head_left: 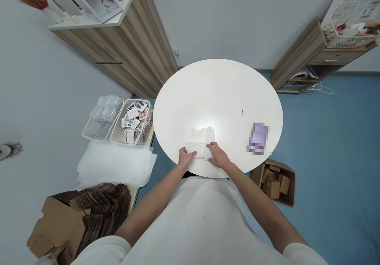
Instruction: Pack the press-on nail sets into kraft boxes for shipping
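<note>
A white, translucent packing sheet (202, 150) lies at the near edge of the round white table (219, 87). Its near part is folded over into a flat bundle, while a looser flap (203, 133) extends away from me on the tabletop. My left hand (185, 157) grips the left end of the bundle, its thumb pressed on top. At the right end, my right hand (219, 156) is closed on the fold with bent fingers. Anything inside the bundle is hidden. A purple item (259, 138), blurred by pixelation, lies to the right on the table.
Left of the table are a white basket (150, 118) of small printed cards, clear plastic boxes (107, 108), stacked white sheets (115, 164) and folded cardboard boxes (103, 209). A carton (292, 190) holding small brown boxes stands on the floor at right. Wooden cabinets (145, 47) stand behind.
</note>
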A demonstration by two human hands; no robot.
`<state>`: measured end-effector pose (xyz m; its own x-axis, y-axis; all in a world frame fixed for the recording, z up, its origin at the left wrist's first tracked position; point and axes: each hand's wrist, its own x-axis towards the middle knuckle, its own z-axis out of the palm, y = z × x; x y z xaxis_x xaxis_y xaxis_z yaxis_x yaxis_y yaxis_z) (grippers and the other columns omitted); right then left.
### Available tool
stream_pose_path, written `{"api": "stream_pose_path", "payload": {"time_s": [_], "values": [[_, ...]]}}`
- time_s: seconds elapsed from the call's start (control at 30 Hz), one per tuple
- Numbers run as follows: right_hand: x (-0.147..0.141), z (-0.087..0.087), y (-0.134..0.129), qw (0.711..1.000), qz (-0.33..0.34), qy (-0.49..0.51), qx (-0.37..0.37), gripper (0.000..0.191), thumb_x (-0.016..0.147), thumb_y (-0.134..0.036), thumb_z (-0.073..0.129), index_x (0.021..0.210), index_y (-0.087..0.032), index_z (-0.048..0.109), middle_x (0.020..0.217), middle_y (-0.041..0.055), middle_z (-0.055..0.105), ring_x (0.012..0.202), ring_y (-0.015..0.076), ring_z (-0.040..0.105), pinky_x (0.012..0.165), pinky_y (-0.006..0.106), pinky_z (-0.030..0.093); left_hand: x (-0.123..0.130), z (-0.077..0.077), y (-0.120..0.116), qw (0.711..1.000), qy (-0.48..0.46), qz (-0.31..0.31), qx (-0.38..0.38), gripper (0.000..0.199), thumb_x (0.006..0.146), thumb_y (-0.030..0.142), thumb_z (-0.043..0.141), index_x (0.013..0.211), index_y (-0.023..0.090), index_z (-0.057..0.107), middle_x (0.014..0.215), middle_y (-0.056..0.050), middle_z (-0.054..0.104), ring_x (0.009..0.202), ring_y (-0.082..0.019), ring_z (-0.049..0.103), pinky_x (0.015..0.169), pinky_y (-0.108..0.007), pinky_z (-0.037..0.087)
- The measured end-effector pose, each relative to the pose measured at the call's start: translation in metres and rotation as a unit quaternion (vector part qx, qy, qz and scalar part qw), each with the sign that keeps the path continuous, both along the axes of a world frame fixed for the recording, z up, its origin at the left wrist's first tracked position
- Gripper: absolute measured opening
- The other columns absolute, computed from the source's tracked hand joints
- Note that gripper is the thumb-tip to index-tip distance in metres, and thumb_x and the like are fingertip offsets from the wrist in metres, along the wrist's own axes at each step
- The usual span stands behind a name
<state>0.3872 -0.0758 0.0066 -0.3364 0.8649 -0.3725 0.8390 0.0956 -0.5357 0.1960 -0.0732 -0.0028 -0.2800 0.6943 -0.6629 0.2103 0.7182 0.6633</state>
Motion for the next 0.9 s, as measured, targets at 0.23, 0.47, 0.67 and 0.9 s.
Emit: {"api": "stream_pose_path", "payload": {"time_s": [0.23, 0.47, 0.67, 0.9], "values": [[0.003, -0.003, -0.001, 1.0, -0.001, 0.027, 0.004, 0.066, 0.067, -0.021, 0.059, 0.126, -0.026, 0.029, 0.13, 0.0093, 0.024, 0.095, 0.0197, 0.051, 0.068, 0.03, 0.045, -0.004, 0.009, 0.003, 0.989, -0.132, -0.049, -0.032, 0.019, 0.064, 0.029, 0.06, 0.068, 0.018, 0.045, 0.063, 0.003, 0.043, 0.048, -0.006, 0.039, 0.044, -0.02, 0.033], [-0.007, -0.008, 0.004, 0.998, -0.017, 0.063, -0.014, 0.065, 0.066, -0.018, 0.06, 0.125, -0.024, 0.032, 0.107, 0.0077, 0.039, 0.089, 0.0191, 0.048, 0.068, 0.03, 0.045, 0.013, 0.026, 0.005, 0.966, 0.011, -0.246, 0.076, 0.01, 0.064, 0.017, 0.051, 0.06, 0.019, 0.042, 0.057, 0.005, 0.04, 0.051, -0.008, 0.035, 0.049, -0.021, 0.029], [-0.014, -0.009, 0.014, 0.994, -0.019, 0.103, -0.034, 0.059, 0.064, -0.013, 0.057, 0.12, -0.018, 0.036, 0.099, 0.007, 0.044, 0.092, 0.0198, 0.045, 0.074, 0.032, 0.041, 0.037, 0.024, 0.007, 0.911, 0.141, -0.373, 0.103, 0.006, 0.069, 0.014, 0.045, 0.068, 0.02, 0.045, 0.059, 0.003, 0.047, 0.054, -0.011, 0.043, 0.053, -0.024, 0.031], [-0.012, -0.005, 0.02, 0.977, -0.097, 0.17, -0.081, 0.035, 0.074, -0.027, 0.049, 0.108, -0.022, 0.048, 0.086, 0.0011, 0.051, 0.073, 0.0133, 0.049, 0.065, 0.026, 0.041, 0.037, 0.021, -0.004, 0.925, 0.087, -0.344, 0.139, 0.007, 0.066, 0.017, 0.052, 0.072, 0.02, 0.054, 0.069, -0.001, 0.054, 0.063, -0.015, 0.05, 0.061, -0.028, 0.04]]}}
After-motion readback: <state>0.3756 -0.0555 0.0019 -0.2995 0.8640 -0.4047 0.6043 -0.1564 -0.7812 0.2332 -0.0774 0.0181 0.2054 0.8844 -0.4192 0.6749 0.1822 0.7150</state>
